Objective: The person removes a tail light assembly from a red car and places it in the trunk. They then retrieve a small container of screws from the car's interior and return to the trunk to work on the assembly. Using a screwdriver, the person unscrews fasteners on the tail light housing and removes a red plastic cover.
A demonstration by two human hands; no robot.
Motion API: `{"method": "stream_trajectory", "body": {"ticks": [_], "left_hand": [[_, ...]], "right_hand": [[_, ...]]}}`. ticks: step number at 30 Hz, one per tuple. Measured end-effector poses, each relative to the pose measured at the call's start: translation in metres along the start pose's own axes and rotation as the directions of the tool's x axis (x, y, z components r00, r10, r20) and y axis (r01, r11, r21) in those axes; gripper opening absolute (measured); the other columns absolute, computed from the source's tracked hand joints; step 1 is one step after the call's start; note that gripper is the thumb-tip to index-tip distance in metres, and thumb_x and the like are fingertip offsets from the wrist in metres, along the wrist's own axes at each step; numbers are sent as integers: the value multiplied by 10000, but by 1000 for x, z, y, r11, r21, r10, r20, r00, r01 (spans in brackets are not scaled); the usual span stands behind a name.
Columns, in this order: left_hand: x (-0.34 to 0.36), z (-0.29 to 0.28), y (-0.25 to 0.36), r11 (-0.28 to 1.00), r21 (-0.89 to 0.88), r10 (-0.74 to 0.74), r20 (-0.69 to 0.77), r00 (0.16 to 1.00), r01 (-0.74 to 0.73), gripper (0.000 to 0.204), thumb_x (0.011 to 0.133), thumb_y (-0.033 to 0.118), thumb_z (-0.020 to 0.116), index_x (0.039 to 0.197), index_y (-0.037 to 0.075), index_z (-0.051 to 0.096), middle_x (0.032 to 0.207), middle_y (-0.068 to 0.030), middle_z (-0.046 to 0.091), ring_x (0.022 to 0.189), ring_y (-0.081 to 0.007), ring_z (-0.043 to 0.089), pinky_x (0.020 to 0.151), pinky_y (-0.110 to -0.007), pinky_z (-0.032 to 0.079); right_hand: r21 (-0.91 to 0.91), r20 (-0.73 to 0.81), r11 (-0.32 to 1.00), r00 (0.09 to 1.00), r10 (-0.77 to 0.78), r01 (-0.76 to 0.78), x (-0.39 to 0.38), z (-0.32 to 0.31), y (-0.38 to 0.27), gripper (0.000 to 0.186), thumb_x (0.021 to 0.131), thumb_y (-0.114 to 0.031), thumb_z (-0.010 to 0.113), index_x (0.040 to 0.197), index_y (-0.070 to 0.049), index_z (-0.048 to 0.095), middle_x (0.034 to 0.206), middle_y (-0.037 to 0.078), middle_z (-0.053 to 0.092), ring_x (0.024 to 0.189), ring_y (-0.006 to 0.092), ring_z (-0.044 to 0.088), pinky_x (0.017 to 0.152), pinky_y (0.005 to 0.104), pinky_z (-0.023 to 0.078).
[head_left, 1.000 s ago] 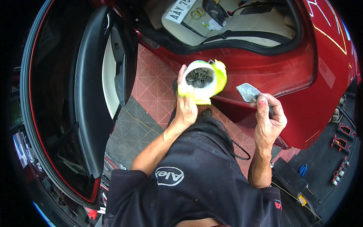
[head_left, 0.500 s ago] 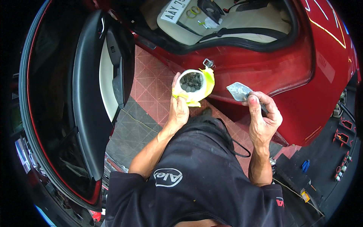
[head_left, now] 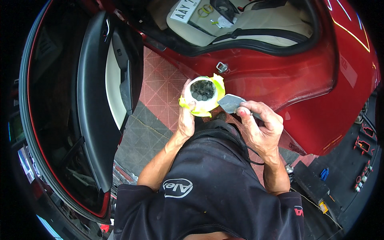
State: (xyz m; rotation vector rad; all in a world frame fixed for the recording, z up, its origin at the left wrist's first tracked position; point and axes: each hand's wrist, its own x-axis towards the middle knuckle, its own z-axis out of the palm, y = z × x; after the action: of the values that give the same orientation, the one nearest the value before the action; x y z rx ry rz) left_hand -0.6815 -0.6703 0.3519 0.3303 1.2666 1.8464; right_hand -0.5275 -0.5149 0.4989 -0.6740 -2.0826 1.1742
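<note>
Your left hand (head_left: 186,120) grips a yellow-taped tub (head_left: 203,94) of grey filler; your right hand (head_left: 260,126) clasps a grey spreader (head_left: 231,103) touching its rim, beside the red car body (head_left: 280,76).

One head-worn fisheye looks steeply down, close over the person's torso and forearms

Scraper (head_left: 231,103) right of tub (head_left: 202,93)

The person wears a black short-sleeved shirt (head_left: 224,192) with a white oval logo on the left chest and a small red mark on the right sleeve. Forearms and both hands are bare; no gloves. A thin black cord (head_left: 244,144) loops across the dark trousers.
</note>
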Motion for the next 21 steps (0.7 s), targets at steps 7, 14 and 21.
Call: {"method": "stream_trajectory", "body": {"ticks": [7,14,21], "left_hand": [[8,15,24,974,216,58,81,995,-74,776,1059,370,477,1661,8,147,1599,-172,397,1475,-270,395,1236,-389,282],[44,-30,-20,970,230,-57,-91,994,77,515,1037,260,435,1481,0,447,1431,-144,536,1316,-249,519,1139,-399,397],[191,-83,-56,941,305,-78,-232,970,148,493,1102,357,371,1353,-41,518,1243,-215,590,1089,-299,638,779,-394,593]], "right_hand": [[-455,422,881,903,81,133,29,38,-12,531,913,-205,755,1387,-77,556,1026,151,693,862,305,727,692,427,594],[-472,298,881,932,205,-43,53,44,-6,582,944,-280,745,1440,-63,531,1103,162,674,931,347,722,736,444,597],[-427,73,837,910,409,-342,67,19,-15,399,889,-106,814,1253,-17,678,946,138,710,690,233,654,621,341,537]]}}
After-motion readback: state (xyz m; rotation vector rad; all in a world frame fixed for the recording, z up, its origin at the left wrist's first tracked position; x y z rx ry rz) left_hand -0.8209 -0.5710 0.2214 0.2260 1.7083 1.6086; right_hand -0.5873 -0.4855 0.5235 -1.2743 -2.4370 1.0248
